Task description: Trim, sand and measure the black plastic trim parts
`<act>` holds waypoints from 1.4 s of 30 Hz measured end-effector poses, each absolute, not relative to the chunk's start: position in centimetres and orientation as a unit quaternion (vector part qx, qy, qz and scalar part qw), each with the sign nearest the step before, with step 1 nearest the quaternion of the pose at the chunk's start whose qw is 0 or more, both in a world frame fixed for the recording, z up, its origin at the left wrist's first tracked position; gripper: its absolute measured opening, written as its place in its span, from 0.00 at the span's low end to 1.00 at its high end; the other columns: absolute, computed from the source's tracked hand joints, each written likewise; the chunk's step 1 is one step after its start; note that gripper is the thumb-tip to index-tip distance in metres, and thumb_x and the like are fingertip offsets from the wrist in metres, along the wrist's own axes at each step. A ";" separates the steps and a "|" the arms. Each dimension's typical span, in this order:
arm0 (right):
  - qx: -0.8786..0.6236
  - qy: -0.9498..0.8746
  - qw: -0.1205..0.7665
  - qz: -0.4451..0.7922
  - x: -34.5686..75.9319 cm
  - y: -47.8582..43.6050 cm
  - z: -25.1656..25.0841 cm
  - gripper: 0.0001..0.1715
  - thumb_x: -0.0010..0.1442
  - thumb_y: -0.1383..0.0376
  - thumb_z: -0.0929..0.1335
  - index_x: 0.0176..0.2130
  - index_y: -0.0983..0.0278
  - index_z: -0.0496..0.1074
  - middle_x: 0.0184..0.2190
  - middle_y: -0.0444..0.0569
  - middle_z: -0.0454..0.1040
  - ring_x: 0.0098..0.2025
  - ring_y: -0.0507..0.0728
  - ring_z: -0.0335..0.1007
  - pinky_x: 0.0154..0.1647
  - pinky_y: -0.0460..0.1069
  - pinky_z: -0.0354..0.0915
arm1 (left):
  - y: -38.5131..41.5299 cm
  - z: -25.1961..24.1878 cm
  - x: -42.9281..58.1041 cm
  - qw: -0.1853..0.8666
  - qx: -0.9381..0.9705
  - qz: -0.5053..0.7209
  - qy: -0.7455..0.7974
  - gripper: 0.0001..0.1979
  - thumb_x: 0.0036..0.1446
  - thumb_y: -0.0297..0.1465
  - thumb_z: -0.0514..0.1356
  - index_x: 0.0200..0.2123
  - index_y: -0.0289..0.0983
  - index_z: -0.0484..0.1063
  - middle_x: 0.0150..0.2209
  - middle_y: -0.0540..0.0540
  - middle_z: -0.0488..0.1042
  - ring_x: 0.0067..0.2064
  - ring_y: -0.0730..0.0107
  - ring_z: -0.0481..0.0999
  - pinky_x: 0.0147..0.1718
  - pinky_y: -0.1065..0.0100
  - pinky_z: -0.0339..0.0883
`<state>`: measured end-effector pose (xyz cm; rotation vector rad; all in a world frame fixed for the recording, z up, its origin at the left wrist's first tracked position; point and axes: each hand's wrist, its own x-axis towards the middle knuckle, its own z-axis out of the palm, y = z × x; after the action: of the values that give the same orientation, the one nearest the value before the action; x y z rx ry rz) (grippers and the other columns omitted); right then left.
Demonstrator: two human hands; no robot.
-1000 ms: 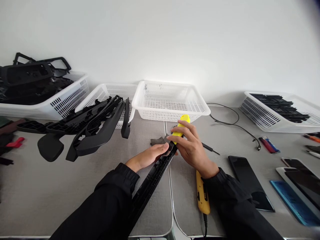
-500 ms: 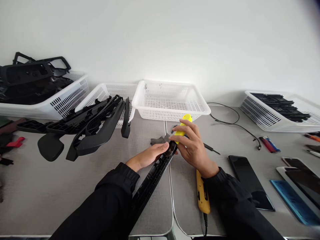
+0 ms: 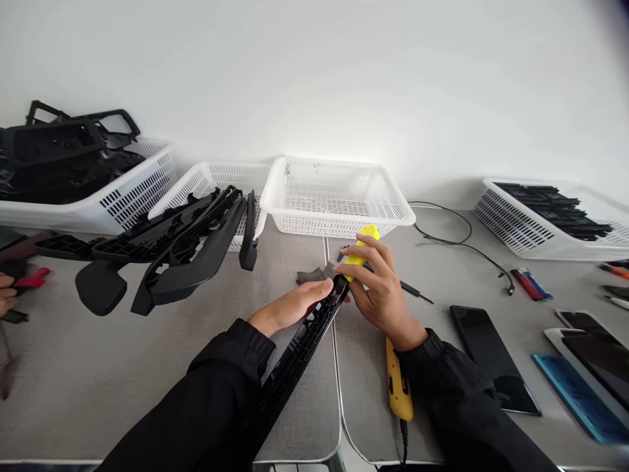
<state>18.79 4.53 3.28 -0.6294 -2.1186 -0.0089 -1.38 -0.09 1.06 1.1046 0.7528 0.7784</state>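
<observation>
My left hand (image 3: 291, 307) grips the black strip (image 3: 301, 351) over the desk (image 3: 122, 393), right hand (image 3: 381, 298) grips yellow tool (image 3: 368, 232) at its far end; far-left basket (image 3: 142, 196) and right basket (image 3: 515, 226) hold black parts (image 3: 54, 145).

A small assembly workshop around me, grey worktables (image 3: 98, 373) butted together along a plain wall (image 3: 344, 78), perforated white baskets (image 3: 142, 200) heaped with black moulded parts (image 3: 49, 157), a corded yellow tool (image 3: 399, 387) lying out.

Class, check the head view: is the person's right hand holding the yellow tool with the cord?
No, the right hand grips a bright yellow handle, while the corded yellow tool lies on the grey table.
</observation>
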 end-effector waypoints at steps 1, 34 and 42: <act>-0.254 -0.856 0.450 -0.004 18.8 4.5 3.3 0.18 0.66 0.79 0.68 0.44 0.57 0.78 0.51 0.51 0.77 0.67 0.69 0.65 0.63 0.70 0.69 | -0.1 1.0 -1.4 0.713 0.503 0.351 0.341 0.30 0.68 0.57 0.56 0.45 0.35 0.82 0.40 0.43 0.78 0.45 0.61 0.73 0.51 0.61 0.63; -0.270 -0.849 0.454 -0.013 18.8 4.4 3.4 0.19 0.62 0.80 0.67 0.40 0.57 0.77 0.50 0.49 0.78 0.65 0.69 0.66 0.61 0.70 0.67 | 0.0 1.1 -1.4 0.708 0.517 0.342 0.339 0.32 0.67 0.58 0.56 0.48 0.35 0.82 0.40 0.43 0.78 0.42 0.62 0.73 0.47 0.62 0.64; -0.263 -0.849 0.457 -0.011 18.8 4.2 3.6 0.20 0.60 0.81 0.66 0.40 0.57 0.76 0.49 0.49 0.78 0.65 0.69 0.66 0.61 0.69 0.67 | 0.1 0.6 -1.3 0.720 0.493 0.358 0.332 0.32 0.67 0.58 0.57 0.45 0.35 0.82 0.36 0.44 0.76 0.41 0.64 0.72 0.44 0.64 0.63</act>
<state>18.81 4.21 3.62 -0.6491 -2.0933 -0.0262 -1.28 0.11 0.64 1.0906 0.7342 0.7918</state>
